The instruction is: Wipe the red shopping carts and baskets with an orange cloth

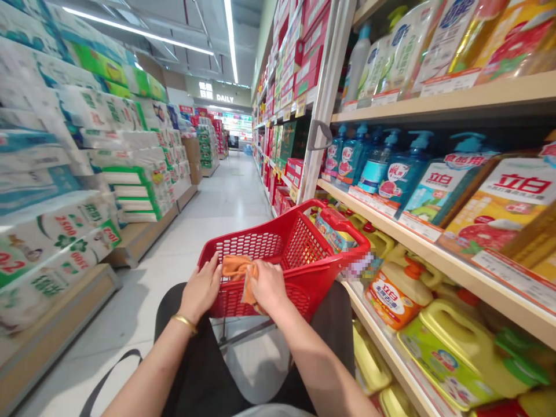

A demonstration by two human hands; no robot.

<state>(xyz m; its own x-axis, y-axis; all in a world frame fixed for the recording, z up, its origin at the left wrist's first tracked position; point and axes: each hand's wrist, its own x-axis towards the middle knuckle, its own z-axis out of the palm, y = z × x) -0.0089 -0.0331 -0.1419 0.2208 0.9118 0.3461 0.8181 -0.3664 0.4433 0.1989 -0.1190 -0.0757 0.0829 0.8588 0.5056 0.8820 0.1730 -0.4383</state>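
Observation:
Before my knees stands a red plastic shopping basket [284, 227] with perforated walls, tilted up toward the right. My right hand [268, 285] is closed around an orange cloth [237, 267], bunched up at the basket's near wall. Part of the cloth hangs down below my fingers. My left hand [203, 288] lies with stretched fingers against the basket's near left corner, holding nothing. On that wrist is a gold bangle [186, 324].
Close on my right, shelves [391, 223] carry blue pump bottles [393, 168] and yellow detergent jugs [460, 353]. Packs of tissue paper [56, 237] are stacked along the left. Between them the tiled aisle [226, 185] runs ahead. A dark strap [108, 376] shows at lower left.

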